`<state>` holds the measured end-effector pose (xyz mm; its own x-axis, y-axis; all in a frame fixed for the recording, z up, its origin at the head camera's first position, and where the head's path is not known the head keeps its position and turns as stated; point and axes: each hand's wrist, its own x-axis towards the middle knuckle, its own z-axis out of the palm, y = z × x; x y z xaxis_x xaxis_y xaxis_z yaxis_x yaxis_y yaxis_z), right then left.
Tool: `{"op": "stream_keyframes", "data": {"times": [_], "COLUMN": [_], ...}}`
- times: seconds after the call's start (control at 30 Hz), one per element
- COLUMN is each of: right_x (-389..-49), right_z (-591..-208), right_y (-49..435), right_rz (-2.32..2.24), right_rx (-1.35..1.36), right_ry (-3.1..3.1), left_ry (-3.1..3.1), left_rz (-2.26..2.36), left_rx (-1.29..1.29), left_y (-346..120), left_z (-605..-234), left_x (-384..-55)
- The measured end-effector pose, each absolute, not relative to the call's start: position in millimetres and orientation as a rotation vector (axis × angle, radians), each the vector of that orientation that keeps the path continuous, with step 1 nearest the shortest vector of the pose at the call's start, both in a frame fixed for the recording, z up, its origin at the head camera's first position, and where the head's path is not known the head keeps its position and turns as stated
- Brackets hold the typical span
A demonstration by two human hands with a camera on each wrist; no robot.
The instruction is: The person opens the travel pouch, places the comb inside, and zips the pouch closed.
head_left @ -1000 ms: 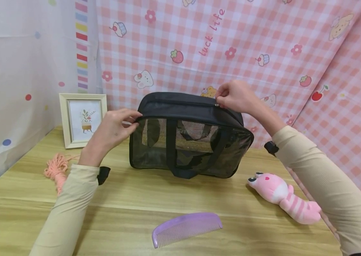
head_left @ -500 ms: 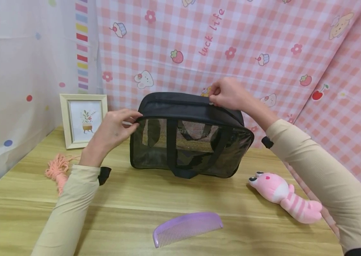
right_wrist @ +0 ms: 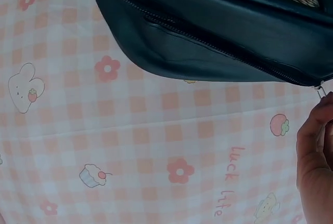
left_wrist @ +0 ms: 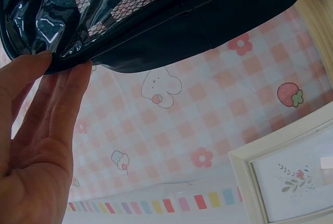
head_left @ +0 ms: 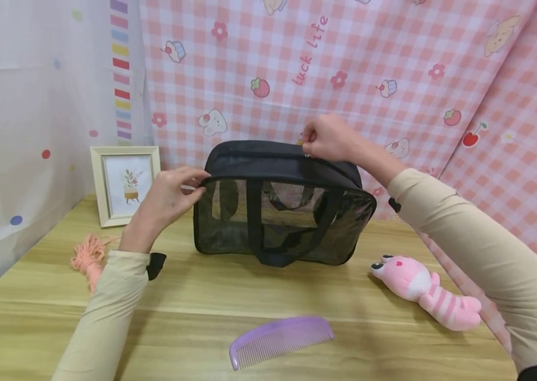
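Observation:
A black bag (head_left: 230,233) with see-through mesh-like sides and a dark strap handle stands upright on the wooden table. My left hand (head_left: 166,198) pinches its top left corner between thumb and fingers, which the left wrist view also shows at the bag's edge. On top, my right hand (head_left: 332,138) pinches the metal zipper pull (right_wrist: 320,90) with curled fingers. In the right wrist view the zipper track (right_wrist: 218,50) runs along the bag's top, away from the pull.
Near the front of the table (head_left: 178,328) lies a purple comb (head_left: 280,338). A pink plush toy (head_left: 426,291) is at the right, under the right forearm's side. Peach yarn (head_left: 89,259) and a cream picture frame (head_left: 127,185) are at the left. Patterned cloth hangs behind.
My right hand has moved left along the bag's top with the zipper pull. The left hand keeps its pinch on the corner, and the view has tilted slightly.

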<state>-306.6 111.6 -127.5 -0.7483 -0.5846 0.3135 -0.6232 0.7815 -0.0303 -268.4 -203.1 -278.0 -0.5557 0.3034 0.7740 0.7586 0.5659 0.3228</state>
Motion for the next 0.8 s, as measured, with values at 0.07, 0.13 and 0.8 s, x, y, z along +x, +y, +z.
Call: {"op": "stream_keyframes", "data": {"times": [0.07, 0.13, 0.8], "right_x": [-308, -309, -312], "right_z": [-127, -127, -125], "right_y": [110, 107, 92], "right_rz": [0.211, 0.235, 0.235], "right_rx": [0.935, 0.932, 0.946], "right_ry": [-2.687, -2.691, -2.700], "left_ry": [-2.111, -2.100, -2.091], "left_rz": [-0.864, -0.861, -0.861], "left_rx": [-0.849, -0.856, -0.864], "left_y": [-203, -203, -203], "left_z": [-278, -278, -279], "left_x": [-269, -269, -270]}}
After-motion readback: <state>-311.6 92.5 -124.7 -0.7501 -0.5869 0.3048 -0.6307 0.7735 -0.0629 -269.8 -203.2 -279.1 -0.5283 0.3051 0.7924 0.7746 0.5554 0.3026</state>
